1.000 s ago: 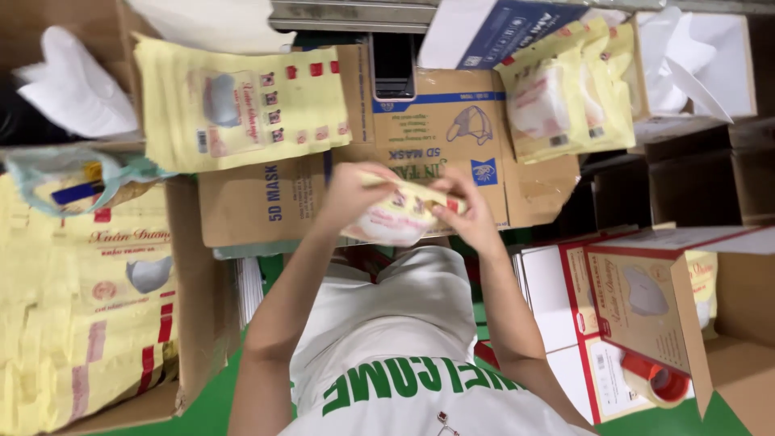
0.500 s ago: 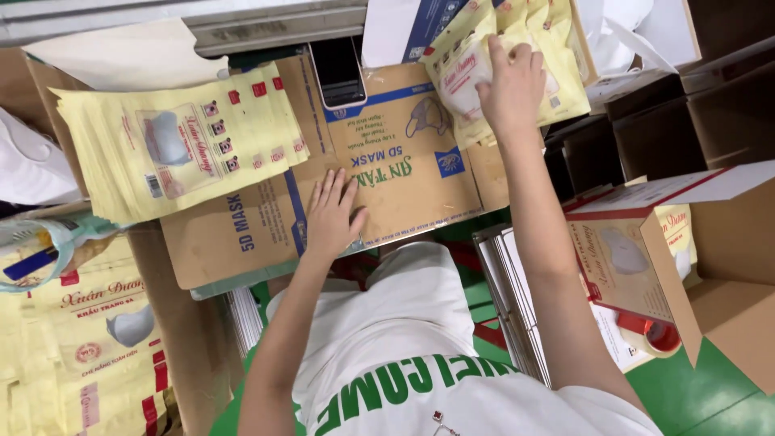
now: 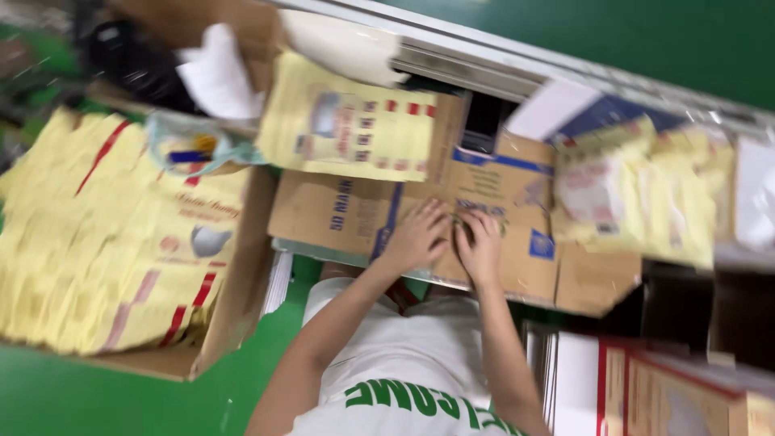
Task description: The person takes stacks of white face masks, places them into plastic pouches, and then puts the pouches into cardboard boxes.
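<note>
Both hands flat on cardboard sheet, side by side. Left hand open, right hand open, holding nothing. Yellow bag lies up-left of sheet middle, nearer left hand.

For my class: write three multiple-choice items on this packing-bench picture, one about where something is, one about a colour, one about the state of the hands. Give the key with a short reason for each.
1. Where do both hands rest?
A. on the flattened cardboard box
B. inside the box of yellow bags
C. on the green floor

2. What is the main colour of the stacked bags at the left?
A. blue
B. yellow
C. black

3. How are the hands?
A. each gripping a bag
B. raised in the air
C. empty, lying side by side on the cardboard

Key:
1 A, the left hand and right hand lie on the flattened cardboard box.
2 B, the stacked bags are yellow with red stripes.
3 C, no bag shows in either hand, and both press on the cardboard close together.
</note>
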